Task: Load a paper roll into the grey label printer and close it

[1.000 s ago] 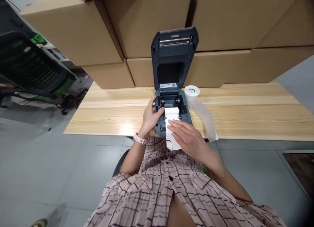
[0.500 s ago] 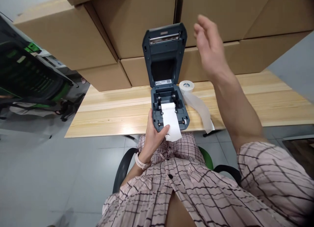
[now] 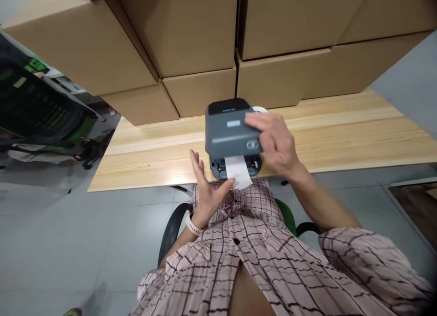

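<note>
A grey label printer (image 3: 229, 133) stands at the near edge of the wooden table (image 3: 341, 134), its lid down. A white paper strip (image 3: 238, 171) hangs out of its front slot. My right hand (image 3: 275, 142) lies on the lid's right side, fingers pressed on it. My left hand (image 3: 205, 188) is below the printer's front left, fingers spread, thumb touching the paper strip. A second white paper roll (image 3: 260, 109) peeks out behind the printer, mostly hidden.
Large cardboard boxes (image 3: 191, 38) are stacked along the back of the table. A black and green chair (image 3: 37, 102) stands on the grey floor at the left. I sit on a green-edged chair (image 3: 286, 216) at the table's edge.
My right hand went up to the open lid and brought it down over the printer. My left hand let go of the printer's front and opened beside the paper strip.
</note>
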`<action>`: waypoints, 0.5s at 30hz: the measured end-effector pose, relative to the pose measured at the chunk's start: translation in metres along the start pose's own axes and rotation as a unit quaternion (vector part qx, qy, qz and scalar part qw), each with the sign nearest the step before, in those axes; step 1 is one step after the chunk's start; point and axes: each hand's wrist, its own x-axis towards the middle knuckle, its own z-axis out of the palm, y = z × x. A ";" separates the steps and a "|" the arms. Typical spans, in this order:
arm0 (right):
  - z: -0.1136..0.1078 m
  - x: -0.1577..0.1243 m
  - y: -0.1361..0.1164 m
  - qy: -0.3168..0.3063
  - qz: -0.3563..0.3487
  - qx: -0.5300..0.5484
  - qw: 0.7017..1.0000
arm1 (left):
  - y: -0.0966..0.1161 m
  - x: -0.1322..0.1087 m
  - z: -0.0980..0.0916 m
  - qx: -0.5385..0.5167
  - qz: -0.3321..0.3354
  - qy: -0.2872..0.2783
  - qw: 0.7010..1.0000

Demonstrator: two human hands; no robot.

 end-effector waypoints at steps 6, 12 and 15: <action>0.011 -0.061 -0.012 -0.079 0.047 -0.027 0.995 | 0.003 0.019 0.005 -0.018 0.002 0.041 0.999; 0.032 -0.069 -0.016 0.003 0.108 -0.021 0.994 | -0.014 0.038 0.016 -0.087 -0.109 -0.021 0.990; 0.044 -0.073 -0.019 0.038 0.130 -0.043 0.990 | -0.016 0.041 0.016 -0.085 -0.095 -0.024 0.991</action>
